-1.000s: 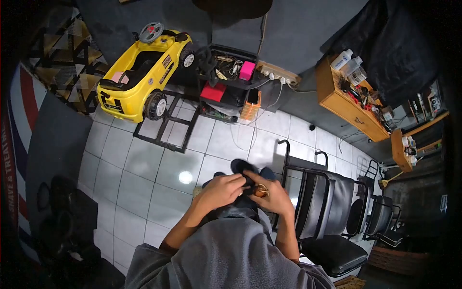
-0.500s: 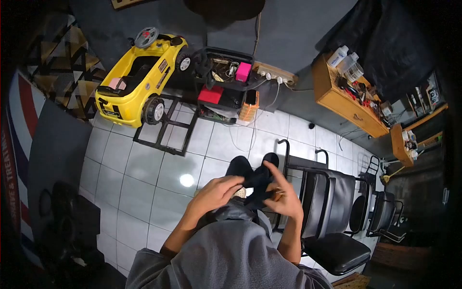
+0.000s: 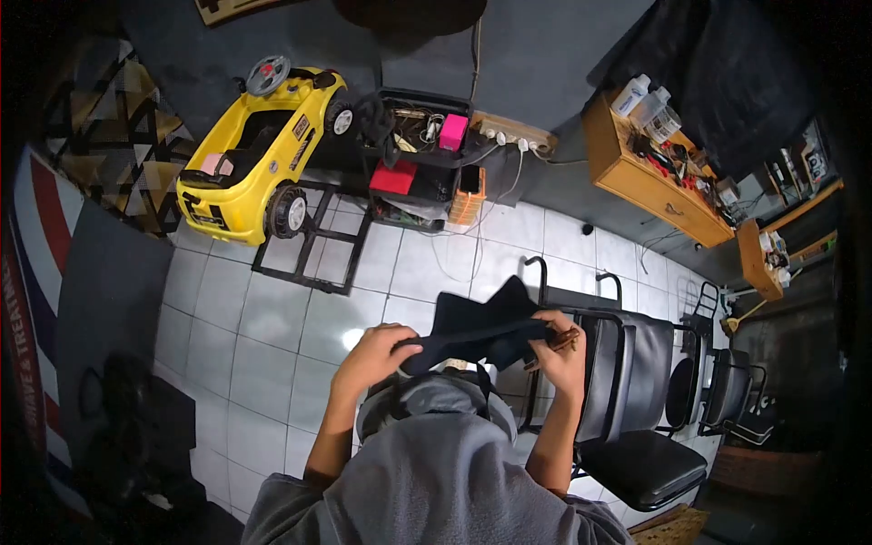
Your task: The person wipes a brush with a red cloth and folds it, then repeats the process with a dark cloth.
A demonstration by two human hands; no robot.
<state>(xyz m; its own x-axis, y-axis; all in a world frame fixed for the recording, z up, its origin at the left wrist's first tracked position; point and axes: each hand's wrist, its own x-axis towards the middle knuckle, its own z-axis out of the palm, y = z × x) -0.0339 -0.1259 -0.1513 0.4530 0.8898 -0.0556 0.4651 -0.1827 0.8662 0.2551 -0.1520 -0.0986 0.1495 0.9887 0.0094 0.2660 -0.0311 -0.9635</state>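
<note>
A dark, nearly black piece of cloth (image 3: pixel 481 318) is stretched between my two hands, in front of my body. At its left end, the thumb and fingers of my left hand (image 3: pixel 374 360) pinch the edge. My right hand (image 3: pixel 561 356) grips the other end, and a small brown thing (image 3: pixel 567 339) shows at its fingers, too small to name. The cloth's upper part spreads out beyond the hands with pointed corners. A thin dark strip hangs below it over my grey clothing (image 3: pixel 445 454).
Black padded chairs (image 3: pixel 640 381) stand close on my right. Ahead are a yellow ride-on toy car (image 3: pixel 254 150), a black metal frame (image 3: pixel 309 245) on the tiles and a black shelf trolley (image 3: pixel 413 163). A wooden drawer unit (image 3: pixel 649 186) with bottles is at the right wall.
My hands have moved apart, the left one outward to the left. The dark cloth, bunched between them before, is now pulled out wide. My right fingers have closed on its end.
</note>
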